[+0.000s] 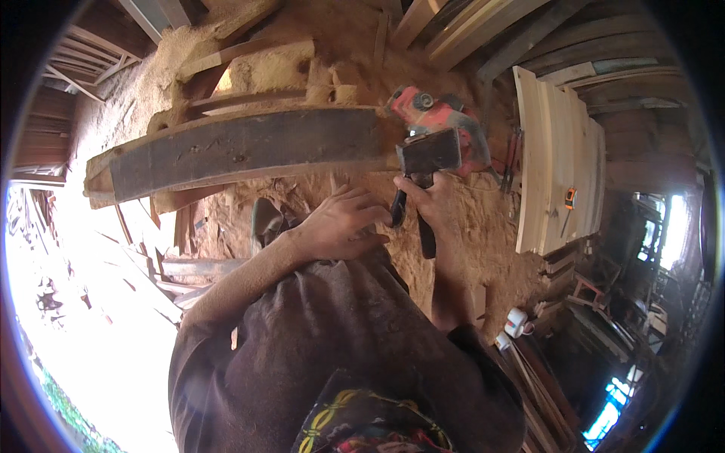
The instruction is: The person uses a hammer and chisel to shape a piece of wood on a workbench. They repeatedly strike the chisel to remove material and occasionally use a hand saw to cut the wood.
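My right hand (429,195) is closed round a hatchet (430,152) with a flat dark metal head, held at the right end of a long beam. A black handle end (427,238) shows below my fist, and another dark, slim piece (398,208) sits beside it. My left hand (343,220) is beside that piece, its fingers loosely apart; whether they touch it is hard to tell. The wooden beam (249,147), dark on its upper face, lies across in front of me. Just beyond the hatchet head rests a dusty red power tool (427,109).
Sawdust (491,249) covers the ground. On the right stand pale boards (555,158), with an orange-and-black hand tool (570,199) on them. More timber (476,30) leans at the back. A white container (516,323) sits at lower right, near long strips of wood.
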The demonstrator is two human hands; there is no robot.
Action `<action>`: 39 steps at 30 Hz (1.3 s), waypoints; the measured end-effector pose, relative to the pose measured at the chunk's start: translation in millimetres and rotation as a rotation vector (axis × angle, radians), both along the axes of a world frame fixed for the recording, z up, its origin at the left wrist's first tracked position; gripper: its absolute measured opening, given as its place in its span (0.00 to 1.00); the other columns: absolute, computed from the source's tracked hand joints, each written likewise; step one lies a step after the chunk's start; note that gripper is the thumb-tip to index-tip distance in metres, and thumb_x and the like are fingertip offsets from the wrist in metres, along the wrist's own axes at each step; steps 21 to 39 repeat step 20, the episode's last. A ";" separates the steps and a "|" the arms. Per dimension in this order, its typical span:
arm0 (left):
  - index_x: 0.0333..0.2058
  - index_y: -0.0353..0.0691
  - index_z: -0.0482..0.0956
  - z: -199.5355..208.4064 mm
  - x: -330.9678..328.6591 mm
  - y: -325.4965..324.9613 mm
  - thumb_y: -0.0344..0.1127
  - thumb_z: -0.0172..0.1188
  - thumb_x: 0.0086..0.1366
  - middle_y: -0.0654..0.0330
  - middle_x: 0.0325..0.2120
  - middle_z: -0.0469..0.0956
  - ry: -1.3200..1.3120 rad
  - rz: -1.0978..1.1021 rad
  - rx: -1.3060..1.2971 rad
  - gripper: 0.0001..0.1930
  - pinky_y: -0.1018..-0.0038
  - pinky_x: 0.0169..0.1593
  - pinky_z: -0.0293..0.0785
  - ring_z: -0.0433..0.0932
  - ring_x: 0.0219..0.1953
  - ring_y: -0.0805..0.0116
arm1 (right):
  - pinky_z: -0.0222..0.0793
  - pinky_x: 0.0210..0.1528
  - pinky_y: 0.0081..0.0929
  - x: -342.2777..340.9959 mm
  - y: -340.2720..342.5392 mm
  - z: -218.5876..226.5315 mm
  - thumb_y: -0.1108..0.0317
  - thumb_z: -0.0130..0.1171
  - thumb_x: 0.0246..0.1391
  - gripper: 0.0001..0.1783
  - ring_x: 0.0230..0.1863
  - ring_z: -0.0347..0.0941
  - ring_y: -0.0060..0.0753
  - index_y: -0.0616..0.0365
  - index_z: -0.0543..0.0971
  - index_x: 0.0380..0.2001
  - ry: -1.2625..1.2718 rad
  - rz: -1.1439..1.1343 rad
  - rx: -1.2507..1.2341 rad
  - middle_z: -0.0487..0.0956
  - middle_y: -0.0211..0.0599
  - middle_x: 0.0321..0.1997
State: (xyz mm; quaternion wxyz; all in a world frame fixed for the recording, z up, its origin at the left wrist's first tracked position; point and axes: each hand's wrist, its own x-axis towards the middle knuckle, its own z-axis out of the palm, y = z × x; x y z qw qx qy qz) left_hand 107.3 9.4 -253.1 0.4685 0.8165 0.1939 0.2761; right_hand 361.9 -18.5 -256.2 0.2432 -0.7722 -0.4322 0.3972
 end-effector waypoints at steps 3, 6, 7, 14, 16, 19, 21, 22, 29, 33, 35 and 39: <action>0.43 0.42 0.85 19.9 19.2 1.6 0.35 0.74 0.61 0.56 0.43 0.85 -0.014 0.092 -0.155 0.12 0.61 0.52 0.79 0.84 0.48 0.55 | 0.75 0.41 0.28 21.7 15.7 -9.5 0.59 0.79 0.49 0.19 0.36 0.80 0.25 0.61 0.85 0.37 -0.318 0.144 0.076 0.85 0.33 0.35; 0.41 0.40 0.86 55.7 38.6 18.0 0.34 0.75 0.62 0.55 0.40 0.86 -0.077 0.114 -0.159 0.11 0.62 0.49 0.81 0.85 0.44 0.56 | 0.80 0.46 0.41 55.6 11.5 6.0 0.54 0.78 0.49 0.24 0.41 0.85 0.51 0.61 0.85 0.42 -0.140 0.129 0.205 0.87 0.48 0.39; 0.40 0.38 0.86 67.6 45.3 24.3 0.34 0.75 0.62 0.55 0.39 0.86 -0.115 0.117 -0.156 0.11 0.62 0.49 0.81 0.86 0.44 0.57 | 0.80 0.46 0.41 69.7 13.7 18.0 0.54 0.78 0.49 0.24 0.40 0.85 0.50 0.60 0.85 0.42 -0.146 0.127 0.187 0.87 0.47 0.39; 0.38 0.36 0.87 139.7 104.7 48.8 0.38 0.78 0.58 0.54 0.33 0.88 -0.602 0.131 -0.099 0.14 0.67 0.35 0.76 0.87 0.32 0.63 | 0.79 0.46 0.40 200.7 26.3 81.3 0.56 0.77 0.50 0.21 0.39 0.86 0.42 0.59 0.86 0.41 -0.366 0.046 0.066 0.88 0.44 0.36; 0.35 0.40 0.86 159.9 119.6 45.3 0.39 0.77 0.61 0.55 0.29 0.87 -0.685 0.152 -0.091 0.11 0.66 0.35 0.81 0.87 0.30 0.61 | 0.79 0.47 0.40 235.8 37.2 76.9 0.55 0.78 0.50 0.23 0.40 0.86 0.43 0.60 0.85 0.43 -0.426 0.050 -0.056 0.88 0.46 0.38; 0.32 0.47 0.87 193.0 132.3 56.6 0.39 0.73 0.66 0.60 0.30 0.87 -0.689 0.166 0.030 0.06 0.69 0.36 0.81 0.87 0.29 0.64 | 0.77 0.52 0.42 271.9 59.4 46.7 0.54 0.78 0.49 0.28 0.47 0.84 0.48 0.61 0.85 0.47 -0.587 0.133 -0.214 0.87 0.50 0.45; 0.32 0.47 0.87 189.5 148.0 68.4 0.39 0.73 0.66 0.60 0.30 0.87 -0.662 0.133 -0.003 0.06 0.69 0.36 0.81 0.87 0.29 0.64 | 0.76 0.55 0.43 288.6 51.6 19.3 0.53 0.77 0.48 0.29 0.51 0.83 0.49 0.61 0.84 0.49 -0.653 0.158 -0.233 0.86 0.52 0.48; 0.32 0.47 0.87 189.5 148.0 68.4 0.39 0.73 0.66 0.60 0.30 0.87 -0.662 0.133 -0.003 0.06 0.69 0.36 0.81 0.87 0.29 0.64 | 0.76 0.55 0.43 288.6 51.6 19.3 0.53 0.77 0.48 0.29 0.51 0.83 0.49 0.61 0.84 0.49 -0.653 0.158 -0.233 0.86 0.52 0.48; 0.32 0.47 0.87 189.5 148.0 68.4 0.39 0.73 0.66 0.60 0.30 0.87 -0.662 0.133 -0.003 0.06 0.69 0.36 0.81 0.87 0.29 0.64 | 0.76 0.55 0.43 288.6 51.6 19.3 0.53 0.77 0.48 0.29 0.51 0.83 0.49 0.61 0.84 0.49 -0.653 0.158 -0.233 0.86 0.52 0.48; 0.32 0.47 0.87 189.5 148.0 68.4 0.39 0.73 0.66 0.60 0.30 0.87 -0.662 0.133 -0.003 0.06 0.69 0.36 0.81 0.87 0.29 0.64 | 0.76 0.55 0.43 288.6 51.6 19.3 0.53 0.77 0.48 0.29 0.51 0.83 0.49 0.61 0.84 0.49 -0.653 0.158 -0.233 0.86 0.52 0.48; 0.32 0.47 0.87 189.5 148.0 68.4 0.39 0.73 0.66 0.60 0.30 0.87 -0.662 0.133 -0.003 0.06 0.69 0.36 0.81 0.87 0.29 0.64 | 0.76 0.55 0.43 288.6 51.6 19.3 0.53 0.77 0.48 0.29 0.51 0.83 0.49 0.61 0.84 0.49 -0.653 0.158 -0.233 0.86 0.52 0.48; 0.32 0.47 0.87 189.5 148.0 68.4 0.39 0.73 0.66 0.60 0.30 0.87 -0.662 0.133 -0.003 0.06 0.69 0.36 0.81 0.87 0.29 0.64 | 0.76 0.55 0.43 288.6 51.6 19.3 0.53 0.77 0.48 0.29 0.51 0.83 0.49 0.61 0.84 0.49 -0.653 0.158 -0.233 0.86 0.52 0.48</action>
